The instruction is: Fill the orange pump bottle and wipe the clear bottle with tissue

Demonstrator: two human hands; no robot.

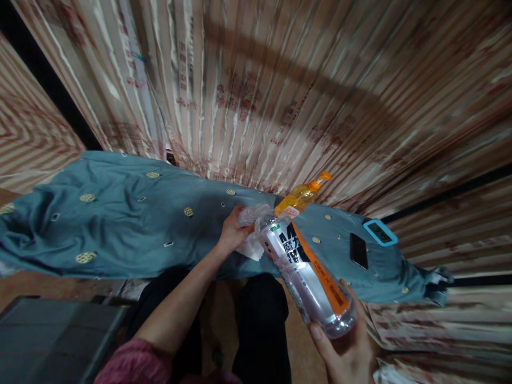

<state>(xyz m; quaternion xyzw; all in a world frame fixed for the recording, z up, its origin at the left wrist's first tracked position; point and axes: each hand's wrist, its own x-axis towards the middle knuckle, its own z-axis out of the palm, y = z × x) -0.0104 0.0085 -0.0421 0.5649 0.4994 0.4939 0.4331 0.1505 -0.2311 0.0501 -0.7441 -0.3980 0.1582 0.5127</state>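
Observation:
My right hand (347, 346) grips the base of a clear plastic bottle (308, 272) with a silver, black and orange label, holding it tilted with its top pointing away from me. My left hand (233, 230) is closed on a crumpled white tissue (252, 229) pressed against the bottle's neck. Both hands are over a teal cloth (132, 224) with small gold round patterns that covers a table.
An orange bottle with an orange pump top (304, 196) stands on the cloth just behind my hands. A black phone (359, 250) and a device with a blue frame (380, 232) lie at the right. Striped pink curtains (280, 90) hang behind. A dark box (56, 330) sits at the lower left.

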